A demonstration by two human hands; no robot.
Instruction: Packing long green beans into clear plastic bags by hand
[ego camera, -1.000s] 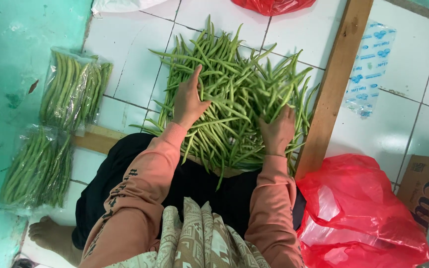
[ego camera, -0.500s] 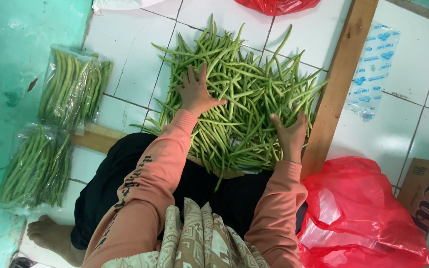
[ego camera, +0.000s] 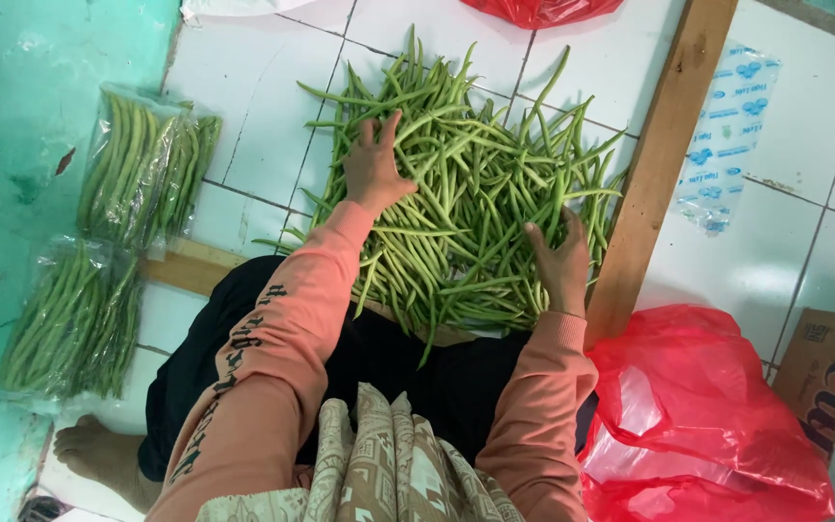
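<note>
On the white tiled floor (ego camera: 244, 126), seen from the head camera: a loose heap of green beans (ego camera: 466, 203), spread between the person's knees and a wooden plank (ego camera: 664, 155) running along its right edge. Left hand (ego camera: 374, 169) flat on the upper left part of the heap, fingers spread wide, gripping nothing. Right hand (ego camera: 561, 263) at the lower right edge of the heap, just beside the plank, fingers open and slightly curved against the beans; whether any bean is pinched, cannot tell. Both arms in salmon-pink sleeves (ego camera: 282, 367). Left of the heap, well apart, two clear bags of packed beans (ego camera: 142, 169), one above the other, against a teal wall (ego camera: 21, 116). Lower right, a red plastic bag (ego camera: 707, 416), with a cardboard box (ego camera: 828, 362) beside it. Past the plank, a flat clear printed plastic bag (ego camera: 727, 135) on the tiles.
</note>
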